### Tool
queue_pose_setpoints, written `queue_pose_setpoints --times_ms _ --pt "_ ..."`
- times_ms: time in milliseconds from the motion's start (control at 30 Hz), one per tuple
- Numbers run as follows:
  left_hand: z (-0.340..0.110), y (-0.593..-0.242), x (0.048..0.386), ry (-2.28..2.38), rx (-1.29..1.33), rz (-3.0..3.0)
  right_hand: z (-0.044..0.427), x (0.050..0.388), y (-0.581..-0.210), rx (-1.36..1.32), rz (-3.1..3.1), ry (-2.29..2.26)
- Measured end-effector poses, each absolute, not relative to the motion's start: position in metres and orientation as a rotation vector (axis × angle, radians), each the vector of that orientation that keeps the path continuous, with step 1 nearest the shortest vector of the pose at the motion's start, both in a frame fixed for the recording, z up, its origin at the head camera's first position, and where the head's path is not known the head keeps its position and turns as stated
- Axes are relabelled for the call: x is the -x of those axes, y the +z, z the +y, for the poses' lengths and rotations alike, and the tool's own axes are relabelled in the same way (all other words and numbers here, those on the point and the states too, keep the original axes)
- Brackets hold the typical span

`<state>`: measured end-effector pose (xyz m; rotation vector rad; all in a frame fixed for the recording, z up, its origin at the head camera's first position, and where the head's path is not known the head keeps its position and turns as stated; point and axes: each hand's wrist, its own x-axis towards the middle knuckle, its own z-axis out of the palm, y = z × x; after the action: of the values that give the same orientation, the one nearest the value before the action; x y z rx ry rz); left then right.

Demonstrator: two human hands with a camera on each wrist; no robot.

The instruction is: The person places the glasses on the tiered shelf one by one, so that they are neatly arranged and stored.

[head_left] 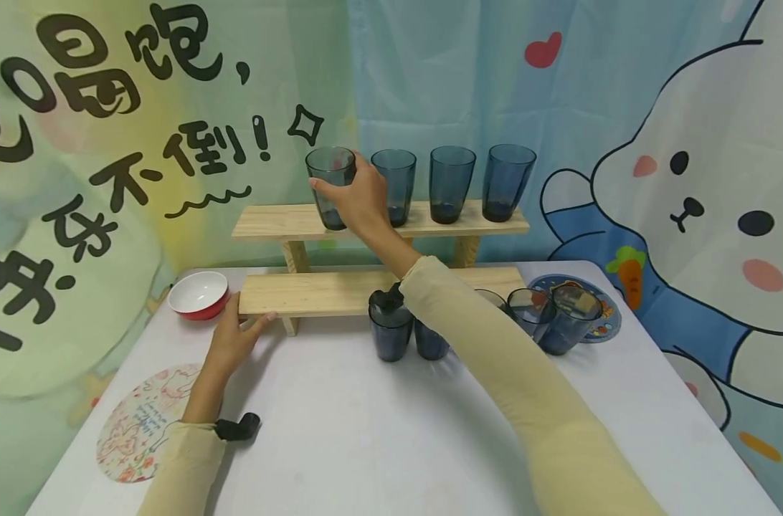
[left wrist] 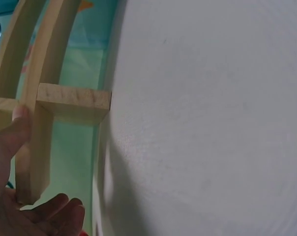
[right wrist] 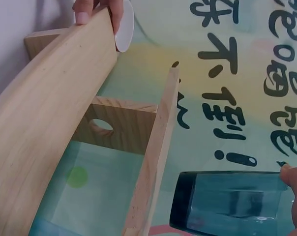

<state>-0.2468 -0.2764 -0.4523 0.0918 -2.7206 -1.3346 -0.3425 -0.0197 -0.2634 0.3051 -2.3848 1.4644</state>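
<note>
My right hand (head_left: 359,193) grips a blue tinted drinking glass (head_left: 330,179) upright near the left end of the upper wooden shelf (head_left: 269,223). In the right wrist view the base of this glass (right wrist: 232,201) sits just off the shelf edge; whether it touches is hard to tell. Three like glasses, one of them at the far right (head_left: 509,183), stand in a row on that same shelf. With thumb in front, my left hand (head_left: 229,344) holds the left end of the lower shelf (head_left: 314,294). The left wrist view shows its thumb (left wrist: 21,125) against the wood.
Several more blue glasses (head_left: 391,337) stand on the white table (head_left: 340,430) before the stand, partly behind my right sleeve. A red and white bowl (head_left: 199,295) is at back left, a round patterned mat (head_left: 143,430) at left, a blue round mat (head_left: 607,315) at right.
</note>
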Motion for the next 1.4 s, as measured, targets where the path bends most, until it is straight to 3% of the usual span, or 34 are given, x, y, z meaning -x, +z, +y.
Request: queue_pose_setpoints --times_ms 767,1200,1400 --pt "-0.278 -0.449 0.248 -1.307 -0.065 -2.719 -0.04 0.369 -0.271 -0.145 -2.353 1.503" --pt "-0.275 -0.448 0.247 -1.336 -0.067 -2.717 -0.04 0.372 -0.278 -0.156 -2.402 1.508" --pt "-0.277 -0.451 0.247 -1.337 -0.07 -2.713 -0.028 0.355 -0.284 -0.26 -2.55 1.494"
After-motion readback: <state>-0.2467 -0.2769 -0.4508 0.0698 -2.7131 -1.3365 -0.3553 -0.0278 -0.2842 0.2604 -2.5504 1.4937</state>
